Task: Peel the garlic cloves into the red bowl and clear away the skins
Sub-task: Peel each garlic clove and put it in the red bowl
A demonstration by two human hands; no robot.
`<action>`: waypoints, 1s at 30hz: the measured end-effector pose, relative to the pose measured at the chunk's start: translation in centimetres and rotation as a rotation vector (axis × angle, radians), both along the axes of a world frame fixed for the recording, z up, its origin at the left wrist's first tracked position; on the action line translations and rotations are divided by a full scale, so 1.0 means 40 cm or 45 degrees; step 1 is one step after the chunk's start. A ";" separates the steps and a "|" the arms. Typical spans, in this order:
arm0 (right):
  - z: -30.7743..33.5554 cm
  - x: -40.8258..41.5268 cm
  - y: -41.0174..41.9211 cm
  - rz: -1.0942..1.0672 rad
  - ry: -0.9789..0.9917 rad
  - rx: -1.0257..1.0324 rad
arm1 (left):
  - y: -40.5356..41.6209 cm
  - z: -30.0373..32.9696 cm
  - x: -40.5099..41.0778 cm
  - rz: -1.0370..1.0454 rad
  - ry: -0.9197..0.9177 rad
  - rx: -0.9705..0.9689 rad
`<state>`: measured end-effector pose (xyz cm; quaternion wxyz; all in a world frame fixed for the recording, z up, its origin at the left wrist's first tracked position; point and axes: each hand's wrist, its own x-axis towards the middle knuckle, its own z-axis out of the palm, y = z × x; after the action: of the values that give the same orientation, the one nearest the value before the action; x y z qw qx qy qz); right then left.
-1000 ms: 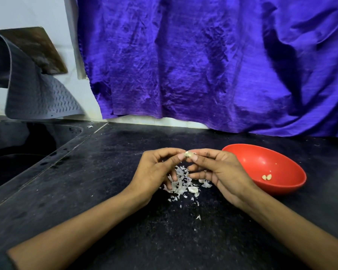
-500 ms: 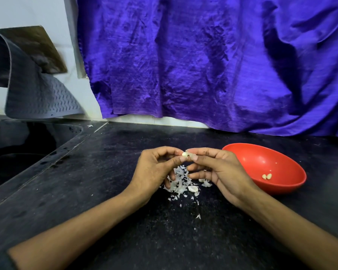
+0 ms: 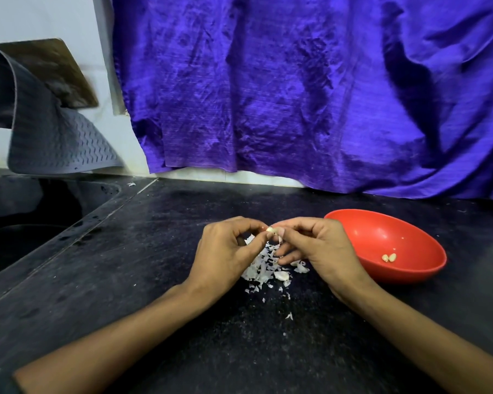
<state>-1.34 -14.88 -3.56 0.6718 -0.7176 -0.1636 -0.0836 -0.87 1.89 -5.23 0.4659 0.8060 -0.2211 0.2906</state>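
- Countertop, black speckled stone [image 3: 154,280], lower frame
- Red plastic bowl [image 3: 362,240], right centre: two peeled cloves [image 3: 389,257]
- White papery skin pile [image 3: 265,270], centre
- Left hand [image 3: 225,251], right hand [image 3: 322,248]: fingertips pinching small garlic clove [image 3: 270,229] above pile
- Risk: clove slips, drops among skins

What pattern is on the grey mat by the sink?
Rows of small raised zigzags on the mat, seen in the head view.

Home kitchen, dark stone counter [image 3: 125,280], sink [image 3: 26,223], drying mat [image 3: 54,137]
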 end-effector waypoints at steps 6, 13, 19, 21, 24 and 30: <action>0.003 0.014 -0.011 -0.094 0.003 -0.035 | -0.001 0.011 0.004 -0.029 0.131 -0.167; 0.006 0.010 -0.022 -0.125 -0.212 -0.293 | 0.003 0.015 0.003 -0.002 0.123 -0.144; 0.004 0.010 -0.025 -0.219 -0.389 -0.449 | 0.005 0.012 0.005 0.015 0.128 -0.137; 0.002 0.010 -0.026 -0.170 -0.398 -0.487 | 0.005 0.013 0.004 0.008 0.126 -0.132; 0.000 0.013 -0.025 -0.139 -0.377 -0.506 | 0.004 0.015 0.002 0.007 0.119 -0.120; 0.009 0.006 -0.022 -0.170 -0.245 -0.360 | 0.002 0.015 0.001 -0.009 0.117 -0.135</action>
<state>-1.08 -15.75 -3.19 0.5383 -0.8030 -0.1892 -0.1725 -0.84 1.98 -4.63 0.5186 0.7918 -0.1866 0.2631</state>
